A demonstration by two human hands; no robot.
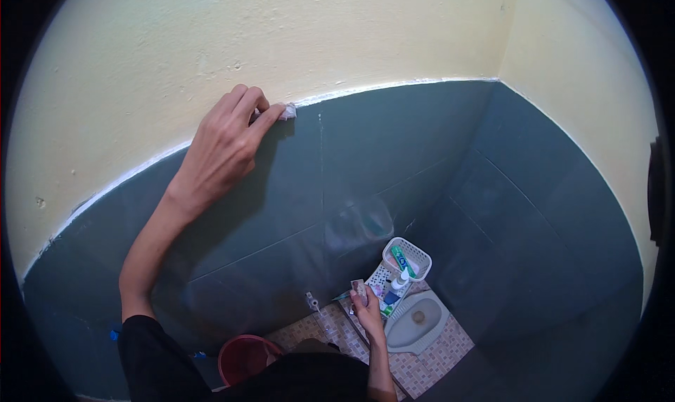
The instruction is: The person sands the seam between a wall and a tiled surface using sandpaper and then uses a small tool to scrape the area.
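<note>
My left hand point(223, 140) is raised to the wall, its fingers pinched on a small crumpled whitish wad point(289, 112). The wad presses against the white seam point(351, 91) where the dark green-grey tiles point(401, 131) meet the cream wall above. Its exact material is too small to tell. Lower down, my right hand point(368, 316) is closed around a small flat pinkish-brown piece point(359, 289), perhaps card or a packet, which sticks up from the fingers.
Beyond my right hand are a white plastic basket point(426, 265) with a green tube and a white bottle point(399, 281). A grey squat toilet point(437, 316) is set in the mosaic-tiled floor point(457, 346). A red bucket point(223, 363) stands low on the left, near a wall tap point(312, 301).
</note>
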